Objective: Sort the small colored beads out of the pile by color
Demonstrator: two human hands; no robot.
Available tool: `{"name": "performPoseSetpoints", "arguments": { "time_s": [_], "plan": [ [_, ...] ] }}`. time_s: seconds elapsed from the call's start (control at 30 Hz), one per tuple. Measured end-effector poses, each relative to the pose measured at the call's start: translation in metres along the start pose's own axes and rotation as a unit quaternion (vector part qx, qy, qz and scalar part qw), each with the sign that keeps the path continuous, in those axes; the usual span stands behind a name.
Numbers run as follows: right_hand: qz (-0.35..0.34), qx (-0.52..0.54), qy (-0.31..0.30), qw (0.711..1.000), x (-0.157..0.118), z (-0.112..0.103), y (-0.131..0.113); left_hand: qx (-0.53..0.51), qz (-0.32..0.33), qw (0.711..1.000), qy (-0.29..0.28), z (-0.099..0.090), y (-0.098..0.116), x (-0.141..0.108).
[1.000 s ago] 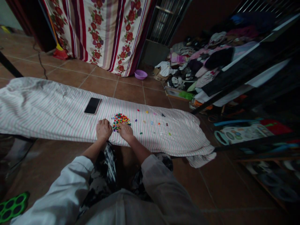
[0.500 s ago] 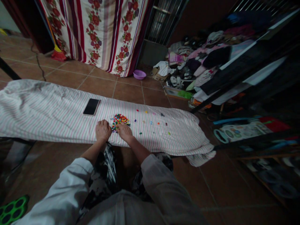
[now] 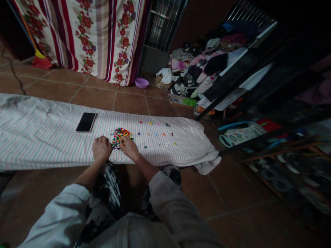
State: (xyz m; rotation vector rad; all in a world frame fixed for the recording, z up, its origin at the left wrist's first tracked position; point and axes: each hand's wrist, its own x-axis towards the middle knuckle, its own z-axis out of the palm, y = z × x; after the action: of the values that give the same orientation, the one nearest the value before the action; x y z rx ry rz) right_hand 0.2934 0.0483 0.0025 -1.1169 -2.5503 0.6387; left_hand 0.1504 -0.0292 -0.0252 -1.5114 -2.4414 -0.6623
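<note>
The fingers of my right hand [image 3: 129, 148] are bent in over the near right part of the pile [image 3: 121, 133], tips close together and down at the beads. They look almost closed, but the beads are so small that I can't tell whether one is pinched there. The fingers of my left hand [image 3: 101, 149] are curled, tips turned inward at the pile's left edge; what they grip, if anything, is hidden from me.

The pile lies between and just beyond both sets of fingers, on a striped cloth [image 3: 186, 141]. To the right of my right fingers, well spread, lie small groups: a blue group [image 3: 139, 133] fairly near, a green group [image 3: 145, 147] closer to me, a lime group [image 3: 175, 144] farther off. The phone [image 3: 86, 122] is beyond my left fingers and to their left.

With the tips this crowded, I could easily take two beads at once or flick one aside. My right wrist, if it swings low, could brush the green group. A tug on the loose cloth would shift everything, and its near edge is close enough for a bead to drop onto my trousers [image 3: 111, 186].
</note>
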Motion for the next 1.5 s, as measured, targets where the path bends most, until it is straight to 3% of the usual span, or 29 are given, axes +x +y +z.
{"name": "performPoseSetpoints", "arguments": {
  "time_s": [0.27, 0.63, 0.77, 0.93, 1.17, 1.5],
  "plan": [
    [0.042, 0.042, 0.095, 0.994, -0.024, -0.015, 0.035, 0.009, 0.008, 1.000, 0.007, -0.002, 0.001, -0.001],
    [0.153, 0.073, 0.288, 0.943, -0.081, -0.074, 0.146, 0.019, 0.010, 1.000, 0.014, 0.000, 0.000, -0.002],
    [0.200, 0.025, 0.329, 0.923, -0.099, -0.092, 0.185, 0.023, 0.011, 1.000, 0.007, 0.001, -0.001, -0.002],
    [0.291, -0.023, 0.342, 0.893, -0.113, -0.099, 0.223, 0.005, 0.008, 1.000, 0.005, 0.002, -0.002, -0.001],
    [0.311, -0.064, 0.330, 0.889, -0.114, -0.104, 0.243, 0.042, 0.013, 0.999, -0.003, 0.002, -0.003, -0.001],
    [0.321, -0.051, 0.305, 0.895, -0.107, -0.105, 0.246, 0.049, 0.010, 0.999, 0.006, -0.001, 0.001, 0.000]
  ]
}}
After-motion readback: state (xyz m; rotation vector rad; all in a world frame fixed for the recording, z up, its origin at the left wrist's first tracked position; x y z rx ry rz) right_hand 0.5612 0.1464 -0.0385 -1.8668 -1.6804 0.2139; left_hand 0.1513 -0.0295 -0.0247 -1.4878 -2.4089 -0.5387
